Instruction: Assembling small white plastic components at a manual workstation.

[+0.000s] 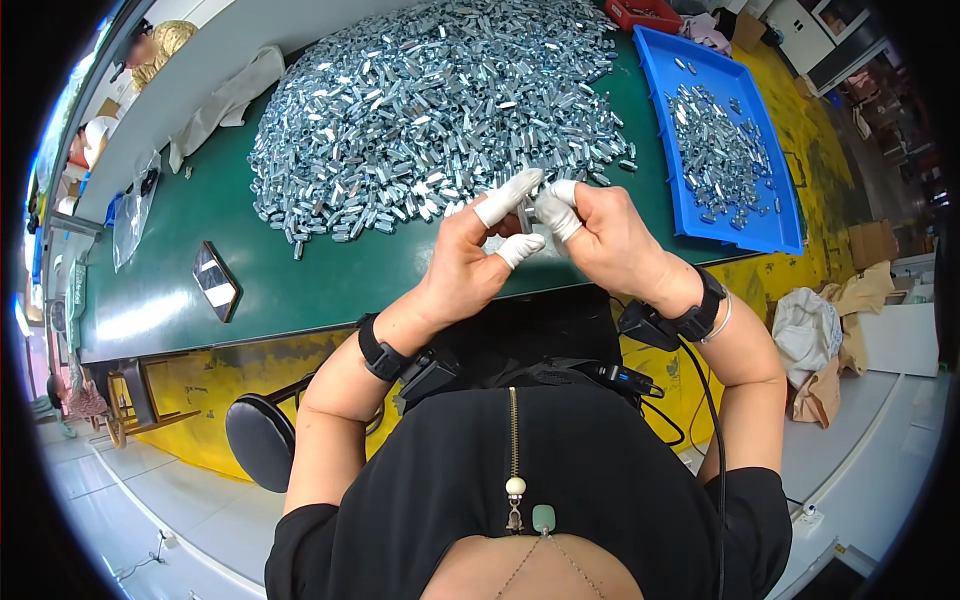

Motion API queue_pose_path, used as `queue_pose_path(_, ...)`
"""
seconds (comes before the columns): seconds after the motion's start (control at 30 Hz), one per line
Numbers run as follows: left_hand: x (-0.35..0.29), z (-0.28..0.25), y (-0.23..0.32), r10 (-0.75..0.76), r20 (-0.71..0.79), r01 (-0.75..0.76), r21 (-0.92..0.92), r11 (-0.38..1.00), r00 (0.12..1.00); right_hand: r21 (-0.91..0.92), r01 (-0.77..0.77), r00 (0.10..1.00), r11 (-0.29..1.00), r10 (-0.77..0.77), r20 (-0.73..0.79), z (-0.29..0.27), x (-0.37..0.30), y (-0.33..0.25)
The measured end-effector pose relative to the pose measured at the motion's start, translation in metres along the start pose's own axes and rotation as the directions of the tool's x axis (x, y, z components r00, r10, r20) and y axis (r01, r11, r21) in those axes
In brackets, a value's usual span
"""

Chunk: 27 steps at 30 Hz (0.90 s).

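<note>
A heap of small, silvery, elongated metal pieces (430,110) covers much of the green table (300,290). At the near edge of that heap, my left hand (462,258) pinches one such metal piece (527,214) between thumb and fingers. My right hand (618,238) is closed at the other side of the same piece, its fingertips pressed together against it. White finger covers are on several fingertips of both hands. Part of the held piece is hidden by the fingers. To the right, a blue tray (655,110) holds a smaller, looser lot of the metal pieces.
A phone-like dark slab (215,282) lies at the table's left, near a clear plastic bag (134,220) and a pale cloth (228,100). A red bin (645,14) stands at the far right. Beside me is a black stool (258,440). Another person (165,48) is beyond the partition.
</note>
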<state>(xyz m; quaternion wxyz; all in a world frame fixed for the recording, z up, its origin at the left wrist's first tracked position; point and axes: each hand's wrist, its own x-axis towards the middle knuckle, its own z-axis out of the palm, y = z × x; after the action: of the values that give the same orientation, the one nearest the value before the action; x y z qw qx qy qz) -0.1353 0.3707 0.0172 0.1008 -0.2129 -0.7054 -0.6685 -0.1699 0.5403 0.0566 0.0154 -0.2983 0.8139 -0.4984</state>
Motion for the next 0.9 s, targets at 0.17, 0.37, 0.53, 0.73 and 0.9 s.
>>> queue_pose_path(0.17, -0.003, -0.001, -0.001, 0.021, 0.059, -0.028, 0.111, 0.993, 0.998, 0.066, -0.257, 0.953, 0.964, 0.241, 0.183, -0.011, 0.001, -0.004)
queue_pose_path(0.37, -0.007, 0.002, 0.000, -0.019, 0.043, 0.018, 0.027, 0.999, 0.999, 0.048, -0.282, 0.942, 0.958, 0.267, 0.202, -0.011, 0.001, -0.006)
queue_pose_path(0.53, -0.007, 0.004, 0.001, -0.079, 0.074, 0.085, -0.088, 0.992, 0.994, -0.135, -0.161, 0.970, 0.978, 0.182, 0.160, -0.008, -0.003, -0.004)
queue_pose_path(0.73, -0.008, -0.002, 0.015, -0.349, 0.129, 0.371, -0.239, 0.898, 0.928, -0.168, 0.076, 0.997, 0.983, -0.074, 0.022, -0.001, -0.005, -0.012)
queue_pose_path(0.9, -0.009, -0.014, 0.009, -0.357, 0.249, 0.432, -0.410, 0.803, 0.900, 0.056, 0.056, 0.998, 0.997, -0.057, 0.020, -0.008, -0.001, -0.028)
